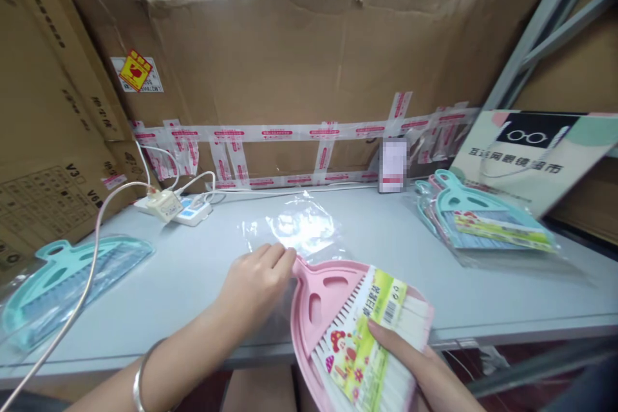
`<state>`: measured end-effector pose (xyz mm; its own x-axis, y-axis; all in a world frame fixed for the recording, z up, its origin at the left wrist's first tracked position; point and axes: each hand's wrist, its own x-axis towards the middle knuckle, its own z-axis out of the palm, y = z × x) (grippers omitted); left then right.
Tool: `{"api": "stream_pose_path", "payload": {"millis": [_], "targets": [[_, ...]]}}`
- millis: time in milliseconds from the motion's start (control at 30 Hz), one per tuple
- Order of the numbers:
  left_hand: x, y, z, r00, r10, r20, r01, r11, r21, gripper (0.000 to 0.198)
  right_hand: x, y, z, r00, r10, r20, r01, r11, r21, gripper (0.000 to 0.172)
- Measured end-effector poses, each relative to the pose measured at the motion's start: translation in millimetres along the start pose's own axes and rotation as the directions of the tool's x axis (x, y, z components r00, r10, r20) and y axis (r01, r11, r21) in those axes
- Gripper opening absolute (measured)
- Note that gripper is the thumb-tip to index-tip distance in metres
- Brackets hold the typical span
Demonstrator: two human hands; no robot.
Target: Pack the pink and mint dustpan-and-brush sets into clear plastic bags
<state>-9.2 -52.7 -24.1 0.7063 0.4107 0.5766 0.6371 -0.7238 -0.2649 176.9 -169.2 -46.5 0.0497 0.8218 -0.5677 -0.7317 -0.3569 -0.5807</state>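
Observation:
A pink dustpan (333, 304) with a white-bristled brush (416, 317) nested in it is tilted at the table's front edge. A yellow-green paper label (360, 341) with mushrooms printed on it wraps around the brush. My left hand (261, 280) is closed around the dustpan's handle end. With my right hand (410, 364) I grip the set at its lower right, thumb resting on the label and fingers hidden beneath. Just behind my left hand, a clear plastic bag (304, 222) lies crumpled on the grey table (203, 251).
Bagged turquoise dustpan sets lie at left (72, 283) and stacked at right (483, 206). A white cable (96, 251) crosses the left side from a power strip (193, 211). A phone (393, 164) leans against the cardboard wall (290, 64); a printed bag (535, 154) stands at right.

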Motion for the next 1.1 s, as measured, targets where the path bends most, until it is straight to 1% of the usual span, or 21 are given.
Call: {"api": "stream_pose_path", "payload": {"millis": [67, 167, 267, 367, 433, 467, 600, 633, 733, 767, 800, 833, 867, 900, 933, 967, 1000, 1033, 1067, 1100], "targets": [[-1.0, 10.7, -3.1, 0.998, 0.032, -0.06, -0.036, 0.998, -0.055, 0.018, 2.1, 3.7, 0.8, 0.999, -0.035, 0.0, 0.035, 0.999, 0.027, 0.041], [-0.3, 22.9, -7.0, 0.993, 0.016, -0.113, -0.03, 0.992, -0.123, 0.016, 7.6, 12.0, 6.5, 0.996, -0.085, 0.029, 0.083, 0.993, 0.08, 0.049], [5.0, 28.2, -11.6, 0.988, 0.003, -0.156, -0.024, 0.991, -0.132, 0.014, 14.5, 23.7, 17.2, 0.994, -0.082, 0.073, 0.071, 0.988, 0.138, 0.051], [10.6, 28.1, -17.5, 0.989, 0.061, -0.134, -0.079, 0.989, -0.128, 0.015, 22.4, 33.9, 26.2, 0.992, -0.079, 0.097, 0.056, 0.975, 0.217, 0.049], [10.7, 26.6, -20.7, 0.989, 0.093, -0.111, -0.111, 0.979, -0.172, 0.016, 27.6, 37.6, 28.6, 0.99, -0.091, 0.109, 0.059, 0.961, 0.272, 0.045], [9.3, 25.7, -21.7, 0.99, 0.085, -0.113, -0.106, 0.974, -0.199, 0.017, 30.1, 38.6, 28.8, 0.988, -0.096, 0.12, 0.058, 0.955, 0.292, 0.043], [-2.1, 23.9, -22.1, 0.987, -0.052, -0.152, 0.004, 0.955, -0.297, 0.019, 37.5, 40.0, 28.4, 0.976, -0.116, 0.182, 0.052, 0.945, 0.324, 0.039], [-5.8, 24.3, -21.6, 0.986, -0.071, -0.151, 0.017, 0.943, -0.332, 0.019, 38.8, 40.5, 28.6, 0.975, -0.122, 0.185, 0.056, 0.943, 0.328, 0.039], [-19.4, 26.9, -19.4, 0.991, -0.072, -0.115, 0.015, 0.9, -0.436, 0.016, 41.8, 42.5, 30.3, 0.975, -0.149, 0.166, 0.085, 0.937, 0.338, 0.039], [-24.7, 27.7, -18.0, 0.987, -0.111, -0.115, 0.047, 0.89, -0.454, 0.017, 42.3, 43.1, 30.8, 0.973, -0.165, 0.16, 0.103, 0.936, 0.337, 0.041], [-30.0, 28.2, -16.1, 0.972, -0.198, -0.123, 0.119, 0.874, -0.471, 0.02, 42.6, 43.6, 31.5, 0.971, -0.183, 0.155, 0.122, 0.934, 0.335, 0.043], [-34.9, 28.2, -13.5, 0.935, -0.328, -0.133, 0.222, 0.836, -0.501, 0.027, 42.5, 44.0, 32.1, 0.969, -0.201, 0.147, 0.143, 0.932, 0.334, 0.046], [-38.9, 28.0, -10.5, 0.867, -0.483, -0.124, 0.341, 0.756, -0.559, 0.035, 42.1, 44.4, 33.0, 0.967, -0.217, 0.133, 0.162, 0.928, 0.336, 0.05], [-41.7, 27.7, -7.2, 0.774, -0.63, -0.071, 0.447, 0.621, -0.644, 0.043, 41.5, 44.8, 34.0, 0.966, -0.23, 0.113, 0.18, 0.923, 0.339, 0.054], [-42.9, 27.7, -3.9, 0.672, -0.739, 0.04, 0.52, 0.433, -0.736, 0.05, 40.9, 45.1, 35.2, 0.967, -0.239, 0.094, 0.194, 0.919, 0.343, 0.059], [-42.7, 28.1, -1.0, 0.584, -0.788, 0.194, 0.552, 0.211, -0.807, 0.053, 40.3, 45.5, 36.7, 0.967, -0.242, 0.082, 0.2, 0.917, 0.344, 0.063], [-41.2, 29.3, 1.3, 0.525, -0.769, 0.364, 0.552, -0.018, -0.834, 0.055, 39.8, 45.7, 38.3, 0.968, -0.241, 0.075, 0.201, 0.917, 0.345, 0.068], [-38.8, 31.4, 2.8, 0.491, -0.706, 0.511, 0.532, -0.222, -0.817, 0.056, 39.5, 45.7, 40.2, 0.968, -0.24, 0.071, 0.201, 0.915, 0.349, 0.071], [-36.1, 34.3, 3.3, 0.475, -0.631, 0.614, 0.5, -0.381, -0.778, 0.058, 39.3, 45.3, 42.2, 0.969, -0.238, 0.066, 0.2, 0.913, 0.355, 0.075], [-33.7, 38.0, 2.9, 0.469, -0.573, 0.672, 0.459, -0.492, -0.74, 0.059, 39.1, 44.5, 44.5, 0.969, -0.24, 0.056, 0.205, 0.909, 0.364, 0.077]]}}
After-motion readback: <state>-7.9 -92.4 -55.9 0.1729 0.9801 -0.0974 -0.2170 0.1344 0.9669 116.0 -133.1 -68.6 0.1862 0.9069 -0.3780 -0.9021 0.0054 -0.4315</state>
